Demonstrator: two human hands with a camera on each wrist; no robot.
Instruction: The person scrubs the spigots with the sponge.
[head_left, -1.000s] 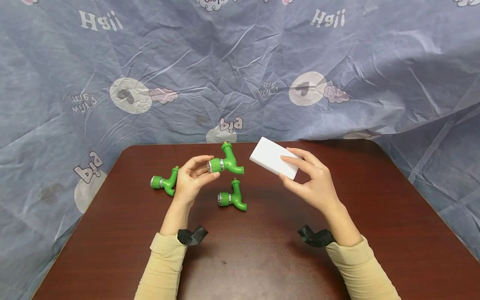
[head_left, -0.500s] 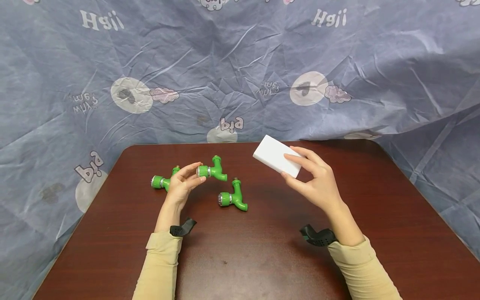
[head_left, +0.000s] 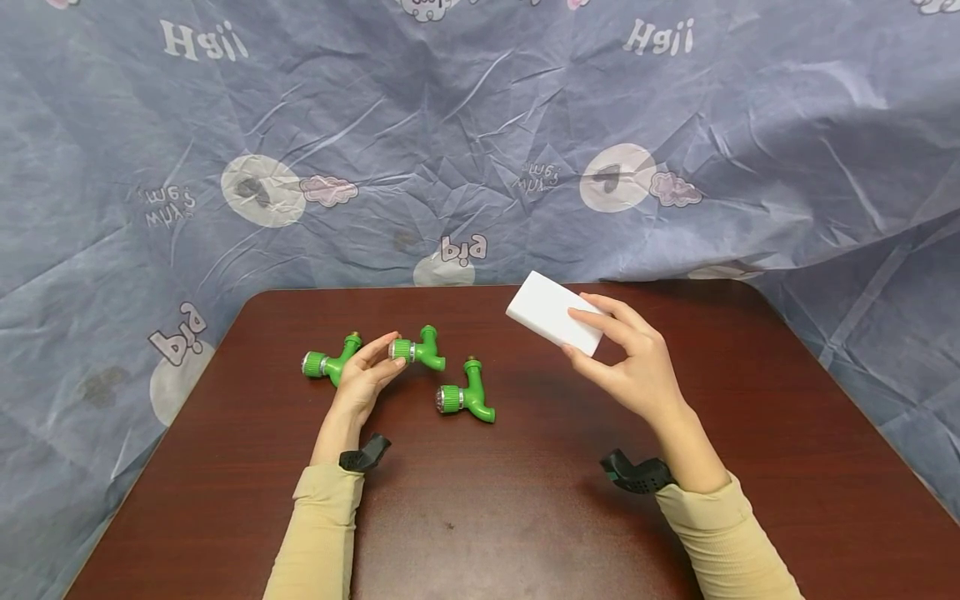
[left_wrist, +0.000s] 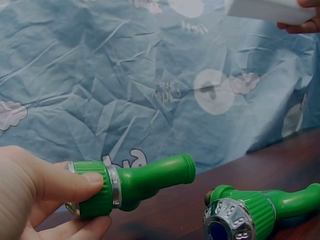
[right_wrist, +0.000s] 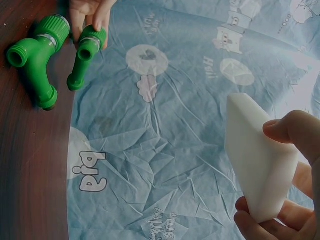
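Note:
My left hand (head_left: 362, 385) pinches the ribbed knob of a green faucet (head_left: 429, 352) between thumb and fingers; its spout points right. In the left wrist view the thumb lies along the knob of that faucet (left_wrist: 155, 182). It is low over the table, and I cannot tell whether it touches the wood. My right hand (head_left: 637, 358) grips a white sponge (head_left: 553, 310), block-shaped and tilted, raised above the table. In the right wrist view, the sponge (right_wrist: 257, 160) is held by its lower end, thumb on one side and fingers on the other.
One green faucet (head_left: 472, 396) lies right of and nearer than the held one. Another faucet (head_left: 324, 364) lies to the left, partly behind my left hand. The dark brown table (head_left: 480, 517) ends at a wrinkled blue-grey printed cloth (head_left: 420, 150).
My left hand has moved left and down with the faucet, which now sits lower, between the other two. The right hand and sponge have shifted slightly right.

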